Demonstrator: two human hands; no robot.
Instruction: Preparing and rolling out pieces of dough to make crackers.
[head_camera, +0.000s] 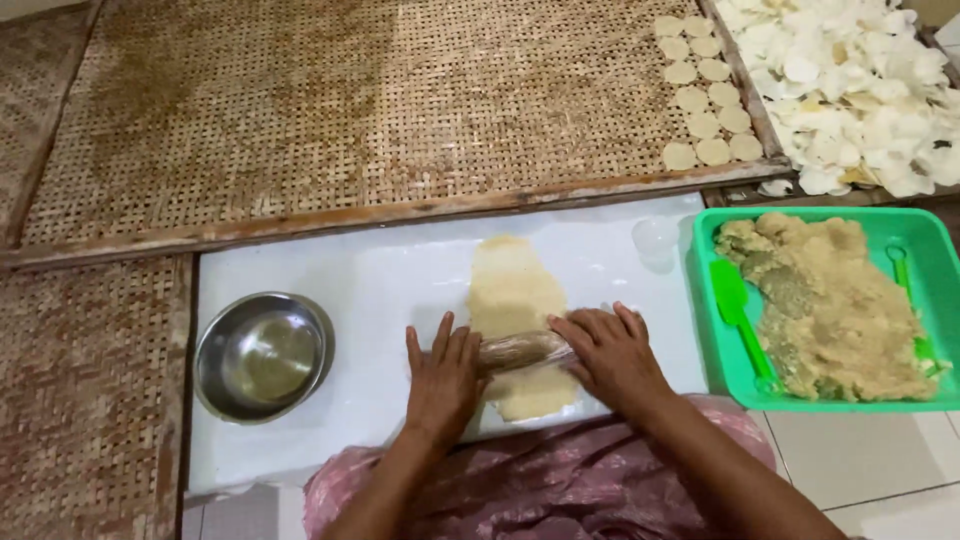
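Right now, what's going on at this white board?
A person presses both palms on a wrapped brown rolling pin, left hand and right hand at its ends, flattening a long pale sheet of dough on the white board. A round steel bowl sits to the left. On the right, a green plastic tray holds a mound of dough and a green spatula. Small cut discs lie on the woven bamboo rack.

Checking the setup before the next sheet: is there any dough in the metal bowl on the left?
No, the metal bowl shows only its bare shiny inside, while the dough lies flat on the white board.
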